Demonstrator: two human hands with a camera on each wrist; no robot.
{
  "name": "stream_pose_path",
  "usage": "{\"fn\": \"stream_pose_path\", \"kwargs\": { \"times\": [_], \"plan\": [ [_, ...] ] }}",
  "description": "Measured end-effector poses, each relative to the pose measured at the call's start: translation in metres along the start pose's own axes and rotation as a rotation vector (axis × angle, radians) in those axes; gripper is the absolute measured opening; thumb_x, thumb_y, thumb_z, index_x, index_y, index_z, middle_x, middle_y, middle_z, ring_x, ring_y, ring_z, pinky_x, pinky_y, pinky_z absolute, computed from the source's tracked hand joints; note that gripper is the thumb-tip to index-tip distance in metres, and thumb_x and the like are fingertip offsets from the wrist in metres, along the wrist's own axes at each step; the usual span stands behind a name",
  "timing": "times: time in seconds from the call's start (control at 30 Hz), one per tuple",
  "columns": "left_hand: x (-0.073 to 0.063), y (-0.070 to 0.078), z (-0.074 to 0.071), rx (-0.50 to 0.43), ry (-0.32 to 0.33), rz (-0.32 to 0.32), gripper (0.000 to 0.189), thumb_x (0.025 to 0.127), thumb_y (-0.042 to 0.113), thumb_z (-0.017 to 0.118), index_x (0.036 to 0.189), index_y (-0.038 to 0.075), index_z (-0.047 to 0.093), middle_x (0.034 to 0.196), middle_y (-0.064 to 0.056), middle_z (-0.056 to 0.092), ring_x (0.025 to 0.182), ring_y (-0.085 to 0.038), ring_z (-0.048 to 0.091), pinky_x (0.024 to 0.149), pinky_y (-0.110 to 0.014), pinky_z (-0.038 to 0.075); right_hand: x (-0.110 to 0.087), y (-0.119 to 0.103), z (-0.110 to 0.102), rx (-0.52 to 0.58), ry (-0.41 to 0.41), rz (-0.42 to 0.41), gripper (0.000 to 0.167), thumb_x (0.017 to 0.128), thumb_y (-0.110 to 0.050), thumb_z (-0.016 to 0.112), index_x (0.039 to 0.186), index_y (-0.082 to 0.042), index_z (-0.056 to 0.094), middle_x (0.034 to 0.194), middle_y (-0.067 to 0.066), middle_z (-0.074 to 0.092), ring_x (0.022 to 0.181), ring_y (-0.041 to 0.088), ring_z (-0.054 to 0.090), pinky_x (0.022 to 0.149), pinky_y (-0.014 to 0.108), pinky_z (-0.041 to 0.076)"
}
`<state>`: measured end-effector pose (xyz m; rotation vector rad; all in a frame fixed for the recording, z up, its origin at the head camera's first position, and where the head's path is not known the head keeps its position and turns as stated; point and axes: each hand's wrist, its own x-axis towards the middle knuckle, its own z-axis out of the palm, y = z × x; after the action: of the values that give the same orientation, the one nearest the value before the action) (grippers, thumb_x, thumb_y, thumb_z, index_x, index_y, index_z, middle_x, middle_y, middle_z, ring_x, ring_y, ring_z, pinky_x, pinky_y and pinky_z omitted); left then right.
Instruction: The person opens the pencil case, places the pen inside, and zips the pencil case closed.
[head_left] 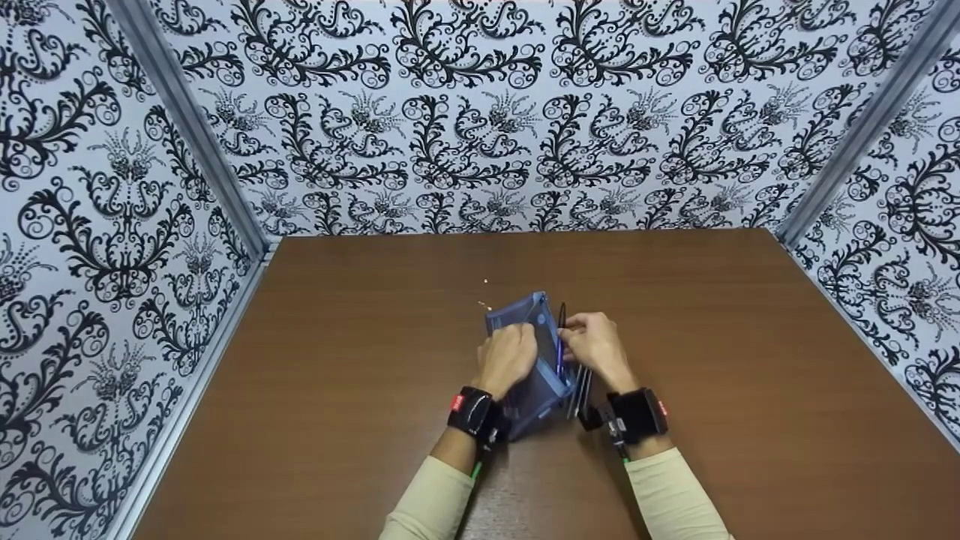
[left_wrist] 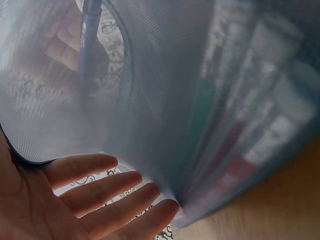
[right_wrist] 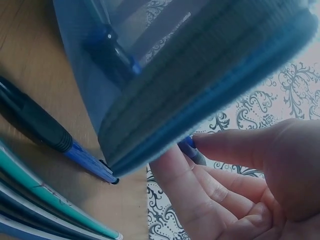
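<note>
A blue see-through mesh zip pencil case point(head_left: 531, 405) is tilted over the table, its blue zipper edge point(right_wrist: 235, 95) facing right. My left hand point(head_left: 508, 358) grips its upper left side, fingers point(left_wrist: 95, 195) along the mesh. Through the mesh, several marker-like sticks point(left_wrist: 235, 150) show inside, blurred. My right hand point(head_left: 598, 346) pinches a slim dark blue pen point(head_left: 561, 330) between thumb and forefinger, beside the zipper edge. In the right wrist view the case hides most of that pen. Another pen with a black grip point(right_wrist: 40, 125) lies below the case.
Several thin pencil-like sticks, one green point(right_wrist: 55, 195), lie on the brown table point(head_left: 360, 345) under my right hand. Small white bits point(head_left: 485, 281) are beyond the case. Patterned walls point(head_left: 480, 120) enclose the back and sides.
</note>
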<state>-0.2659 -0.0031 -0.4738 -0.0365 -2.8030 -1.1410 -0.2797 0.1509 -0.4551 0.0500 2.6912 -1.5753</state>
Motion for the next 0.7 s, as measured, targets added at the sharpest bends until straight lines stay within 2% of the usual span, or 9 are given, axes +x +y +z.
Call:
{"fn": "stream_pose_path", "kwargs": {
  "times": [0.23, 0.7],
  "plan": [
    [0.0006, -0.0002, 0.0008, 0.0, -0.001, -0.004, 0.048, 0.102, 0.037, 0.027, 0.069, 0.017, 0.055, 0.084, -0.008, 0.067, 0.077, -0.027, 0.065, 0.074, -0.047, 0.048, -0.0003, -0.001, 0.0019, -0.019, 0.005, -0.006, 0.022, 0.091, -0.004, 0.066, 0.109, 0.01, 0.067, 0.098, 0.026, 0.071, 0.071, 0.027, 0.073, 0.059, 0.029, 0.058],
    [0.0005, 0.0001, 0.0004, -0.01, -0.015, 0.004, 0.047, 0.102, 0.036, 0.027, 0.068, 0.018, 0.054, 0.077, -0.005, 0.063, 0.071, -0.023, 0.06, 0.073, -0.045, 0.048, -0.0003, -0.0015, 0.0032, -0.025, -0.041, 0.01, 0.024, 0.091, -0.004, 0.066, 0.111, 0.009, 0.067, 0.094, 0.024, 0.072, 0.064, 0.019, 0.07, 0.059, 0.029, 0.058]
  ]
}}
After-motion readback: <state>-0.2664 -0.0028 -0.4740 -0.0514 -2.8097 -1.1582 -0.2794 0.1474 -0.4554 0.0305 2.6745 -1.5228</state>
